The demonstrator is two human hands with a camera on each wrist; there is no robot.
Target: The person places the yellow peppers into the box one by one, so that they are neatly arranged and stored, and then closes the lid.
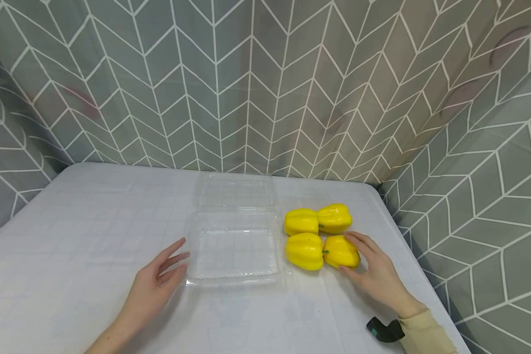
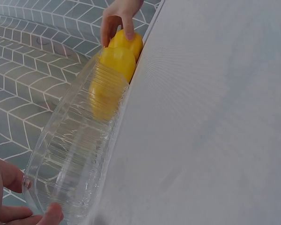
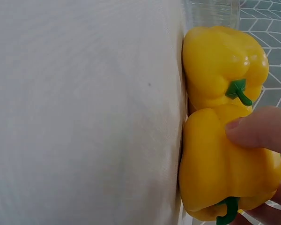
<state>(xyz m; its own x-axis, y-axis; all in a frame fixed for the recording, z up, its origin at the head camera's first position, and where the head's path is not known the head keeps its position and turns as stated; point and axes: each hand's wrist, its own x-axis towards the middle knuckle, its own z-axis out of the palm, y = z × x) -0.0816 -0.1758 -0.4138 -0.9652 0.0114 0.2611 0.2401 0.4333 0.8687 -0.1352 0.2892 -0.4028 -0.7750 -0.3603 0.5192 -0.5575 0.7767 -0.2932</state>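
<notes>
A clear plastic clamshell container (image 1: 236, 253) lies on the table with its lid (image 1: 235, 191) folded back. By its left edge is my left hand (image 1: 156, 279), fingers apart and loosely bent, fingertips right at the rim. Several yellow bell peppers with green stems sit together at the container's right. My right hand (image 1: 378, 275) grips the near right bell pepper (image 1: 338, 251), thumb on one side and fingers on the other. In the right wrist view the thumb (image 3: 257, 129) presses on this pepper, and a second bell pepper (image 3: 222, 61) lies against it.
Two bell peppers, one far left (image 1: 301, 222) and one far right (image 1: 335, 218), lie behind the near pair. A black curved object (image 1: 385, 330) is by the right sleeve (image 1: 427, 332). A patterned grey curtain (image 1: 230, 88) borders the white-covered table (image 1: 93, 221).
</notes>
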